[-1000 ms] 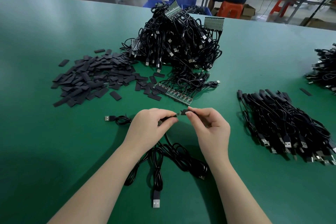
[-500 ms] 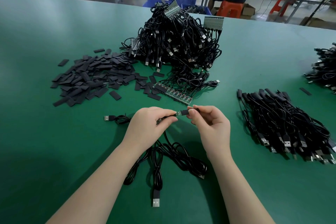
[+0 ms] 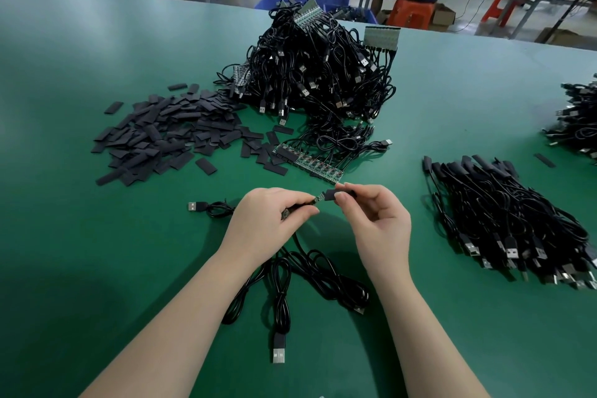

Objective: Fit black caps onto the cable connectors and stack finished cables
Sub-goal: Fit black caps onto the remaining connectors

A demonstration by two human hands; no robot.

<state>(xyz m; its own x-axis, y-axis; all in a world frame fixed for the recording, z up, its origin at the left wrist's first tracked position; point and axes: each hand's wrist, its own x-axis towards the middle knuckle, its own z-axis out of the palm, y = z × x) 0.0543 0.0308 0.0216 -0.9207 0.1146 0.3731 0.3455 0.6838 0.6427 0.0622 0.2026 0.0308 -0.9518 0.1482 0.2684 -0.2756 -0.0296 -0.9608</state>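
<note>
Just left of the big cable heap (image 3: 319,74), a spread of loose black caps (image 3: 168,136) lies flat on the green desk (image 3: 80,236); they are short, matte, dark grey-black rectangles, scattered at all angles and overlapping. In front of the heap, nearer the person, a green strip of small circuit boards (image 3: 310,165) rests on the desk with thin black leads running back into the tangle.

Nearer still from the heap, the left hand (image 3: 268,223) pinches the end of a black cable (image 3: 303,275), with a little green connector board (image 3: 318,200) poking out past thumb and forefinger. Facing it, the right hand (image 3: 374,220) pinches a black cap (image 3: 331,194) between thumb and forefinger, its open end meeting the tip of the board; whether it is already partly on cannot be told. The cable drops from the left hand into loops on the desk, and a silver USB plug (image 3: 278,354) lies closest to the person.

Right of the heap, a neat stack of capped cables (image 3: 517,223) lies with plugs pointing toward the person.
</note>
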